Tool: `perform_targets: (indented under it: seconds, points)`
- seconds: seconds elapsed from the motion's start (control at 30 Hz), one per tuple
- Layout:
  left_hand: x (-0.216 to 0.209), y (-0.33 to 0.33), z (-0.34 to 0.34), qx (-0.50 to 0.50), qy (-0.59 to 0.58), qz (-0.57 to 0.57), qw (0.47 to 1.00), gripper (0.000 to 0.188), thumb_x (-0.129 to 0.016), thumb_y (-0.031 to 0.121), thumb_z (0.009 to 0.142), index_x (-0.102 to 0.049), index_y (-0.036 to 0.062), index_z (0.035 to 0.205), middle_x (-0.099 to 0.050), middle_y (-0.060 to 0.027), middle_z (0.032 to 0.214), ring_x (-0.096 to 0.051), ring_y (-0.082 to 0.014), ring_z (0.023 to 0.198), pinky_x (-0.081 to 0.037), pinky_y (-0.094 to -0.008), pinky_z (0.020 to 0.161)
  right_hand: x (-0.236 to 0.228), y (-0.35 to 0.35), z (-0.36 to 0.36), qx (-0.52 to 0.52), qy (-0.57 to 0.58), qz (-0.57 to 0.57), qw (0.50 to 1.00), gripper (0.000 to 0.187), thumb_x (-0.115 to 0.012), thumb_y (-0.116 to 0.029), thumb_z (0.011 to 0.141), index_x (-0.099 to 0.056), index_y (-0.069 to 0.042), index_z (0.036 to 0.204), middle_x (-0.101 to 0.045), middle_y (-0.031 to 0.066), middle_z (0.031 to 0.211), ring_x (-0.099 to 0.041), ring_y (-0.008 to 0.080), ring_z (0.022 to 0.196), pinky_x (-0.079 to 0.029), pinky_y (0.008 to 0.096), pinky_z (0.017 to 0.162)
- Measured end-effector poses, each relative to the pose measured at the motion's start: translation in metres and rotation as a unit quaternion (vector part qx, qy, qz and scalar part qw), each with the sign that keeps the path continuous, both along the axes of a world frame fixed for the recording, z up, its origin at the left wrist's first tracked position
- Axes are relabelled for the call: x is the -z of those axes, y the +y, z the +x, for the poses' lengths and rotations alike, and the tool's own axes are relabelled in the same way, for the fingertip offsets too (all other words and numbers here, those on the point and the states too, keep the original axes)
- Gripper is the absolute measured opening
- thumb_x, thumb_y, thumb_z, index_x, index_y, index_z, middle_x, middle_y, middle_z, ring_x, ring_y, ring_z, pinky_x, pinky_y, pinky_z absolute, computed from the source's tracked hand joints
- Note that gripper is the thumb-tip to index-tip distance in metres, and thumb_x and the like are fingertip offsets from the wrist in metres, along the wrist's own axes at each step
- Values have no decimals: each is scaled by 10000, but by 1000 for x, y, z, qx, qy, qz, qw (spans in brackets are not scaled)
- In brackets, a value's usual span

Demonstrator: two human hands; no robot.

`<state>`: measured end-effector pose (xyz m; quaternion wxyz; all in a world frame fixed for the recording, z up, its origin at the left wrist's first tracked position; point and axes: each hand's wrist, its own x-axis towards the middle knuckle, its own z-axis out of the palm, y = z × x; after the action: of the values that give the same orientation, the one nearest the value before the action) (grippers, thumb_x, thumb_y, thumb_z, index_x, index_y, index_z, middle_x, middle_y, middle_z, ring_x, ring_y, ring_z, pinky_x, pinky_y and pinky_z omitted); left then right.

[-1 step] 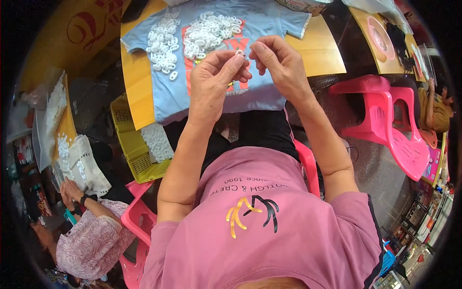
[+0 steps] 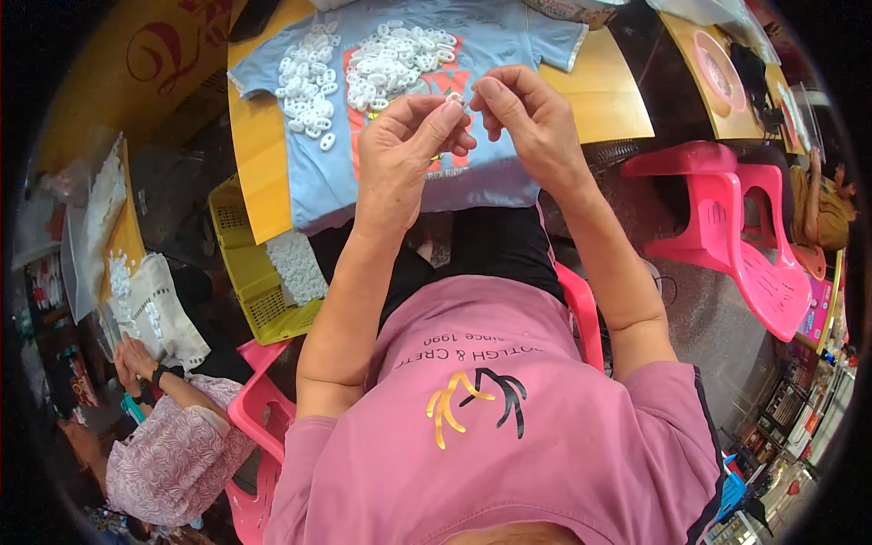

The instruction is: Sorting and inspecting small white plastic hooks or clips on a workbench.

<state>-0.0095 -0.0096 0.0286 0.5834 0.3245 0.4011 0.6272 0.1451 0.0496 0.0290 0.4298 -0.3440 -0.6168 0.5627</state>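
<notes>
Above a light blue T-shirt spread on the table, both my hands are raised close together. Thumb and forefinger of my left hand pinch a small white plastic piece, most of it covered by the fingertips. Just to its right, my right hand has its thumb and fingertips pressed together; whatever they grip is too small to make out. Behind the hands lies a heap of white oval plastic pieces with holes. A second, narrower pile of such pieces is to its left on the shirt.
On the floor left of the table is a yellow crate with a white-filled bag. At left a seated person has hands by another table. Pink chairs and a pink basin are at right.
</notes>
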Motion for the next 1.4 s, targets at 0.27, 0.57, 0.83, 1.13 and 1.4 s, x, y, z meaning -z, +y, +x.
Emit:
perform_targets:
  seconds: [0.27, 0.57, 0.83, 1.13, 1.4]
  points:
    - [-7, -3, 4, -13, 3, 8, 1000, 179, -680, 139, 902, -629, -21, 963, -658, -71, 837, -634, -122, 699, -515, -245, 637, -5, -7, -1, -33, 31, -15, 999, 227, -548, -213, 993, -600, 6, 1016, -606, 21, 819, -530, 81, 677, -452, 224, 620]
    - [-12, -6, 6, -17, 59, 26, 998, 162, -670, 133, 908, -618, -14, 952, -655, -64, 820, -629, -110, 695, -504, -231, 630, -5, -9, -3, -29, 63, -52, 996, 224, -549, -211, 991, -604, 5, 1017, -606, 22, 814, -541, 76, 672, -467, 235, 608]
    - [-11, -8, 6, -20, 66, 25, 997, 155, -665, 127, 912, -613, -12, 956, -654, -57, 828, -625, -106, 694, -507, -232, 631, -6, -12, -2, -21, 5, 3, 1000, 211, -565, -189, 983, -607, 16, 1009, -616, 31, 822, -554, 82, 674, -474, 224, 601]
    - [-10, -3, 10, -44, 143, 24, 988, 151, -652, 121, 917, -611, -24, 934, -647, -43, 800, -618, -85, 684, -509, -226, 607, -11, -9, 0, -6, -40, 42, 998, 162, -581, -127, 965, -609, 29, 999, -636, 49, 858, -628, 107, 748, -532, 236, 642]
    - [4, -6, 5, -29, 169, 2, 985, 131, -614, 118, 938, -584, -6, 903, -607, -20, 765, -579, -80, 667, -465, -219, 604, 1, -10, -1, -15, -85, 37, 996, 146, -592, -111, 952, -615, 33, 952, -642, 54, 809, -648, 116, 723, -541, 263, 638]
